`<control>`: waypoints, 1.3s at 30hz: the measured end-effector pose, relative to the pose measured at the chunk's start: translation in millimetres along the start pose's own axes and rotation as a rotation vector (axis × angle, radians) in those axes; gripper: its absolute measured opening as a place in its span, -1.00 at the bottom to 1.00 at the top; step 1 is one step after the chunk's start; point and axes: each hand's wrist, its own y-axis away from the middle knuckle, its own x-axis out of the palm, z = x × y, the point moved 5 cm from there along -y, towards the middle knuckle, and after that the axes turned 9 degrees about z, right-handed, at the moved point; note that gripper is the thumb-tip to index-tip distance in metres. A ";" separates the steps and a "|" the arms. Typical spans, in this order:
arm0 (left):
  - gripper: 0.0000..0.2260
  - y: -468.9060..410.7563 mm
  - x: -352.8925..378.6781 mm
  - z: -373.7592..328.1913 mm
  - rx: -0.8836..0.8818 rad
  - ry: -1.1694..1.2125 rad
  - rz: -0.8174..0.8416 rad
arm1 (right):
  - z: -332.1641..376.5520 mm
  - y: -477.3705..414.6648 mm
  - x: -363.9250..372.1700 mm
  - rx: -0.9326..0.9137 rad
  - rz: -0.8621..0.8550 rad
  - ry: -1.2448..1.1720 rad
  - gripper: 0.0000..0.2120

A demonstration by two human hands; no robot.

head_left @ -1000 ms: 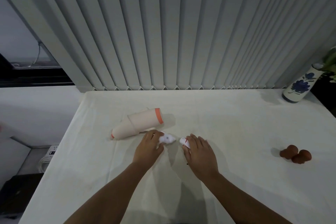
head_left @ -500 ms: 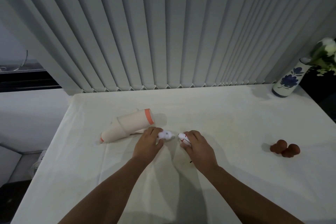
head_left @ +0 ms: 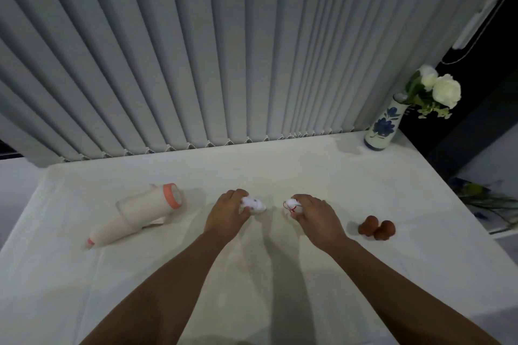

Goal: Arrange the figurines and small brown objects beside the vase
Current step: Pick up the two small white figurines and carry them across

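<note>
A person's two bare forearms reach forward over a bench (head_left: 280, 171) covered with a white cloth, and each hand holds one small white figurine near the middle of the surface. The left hand (head_left: 227, 216) has its grip closed around a white figurine with dark spots (head_left: 253, 203), whose rounded end pokes out to the right of the curled fingers and sits at or just above the cloth; whether it touches cannot be told. The right hand (head_left: 316, 214) has its grip closed on a white figurine with red markings (head_left: 291, 204), which shows at the left of the fingertips, facing the other figurine across a small gap. To the right of the right hand, near it but apart, three small brown objects (head_left: 377, 228) lie on the cloth in a tight cluster, touching one another. The vase (head_left: 384, 126), white with a blue flower pattern, stands upright at the far right corner of the bench, well apart from both figurines and from the brown cluster, and holds white flowers (head_left: 443, 87) with green leaves that lean out to the right. On the left of the bench lies a pale, tapered container with an orange rim (head_left: 145, 214), on its side, its wide orange-ringed end turned toward the hands. Grey vertical blinds (head_left: 224, 50) hang behind the far edge of the bench.
</note>
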 end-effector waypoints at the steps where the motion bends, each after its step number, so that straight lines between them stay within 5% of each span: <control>1: -0.72 -5.3 6.5 -7.6 -0.002 0.004 0.026 | -7.2 1.3 -4.6 -0.001 0.013 -0.002 -0.93; 23: -0.64 -66.5 77.4 -79.8 -0.042 -0.060 0.276 | -87.7 0.1 -18.6 0.103 0.173 -0.135 -0.73; 39: -0.68 -72.9 75.8 -76.5 0.000 -0.099 0.344 | -84.7 7.0 -20.8 -0.012 -0.061 -0.070 -0.77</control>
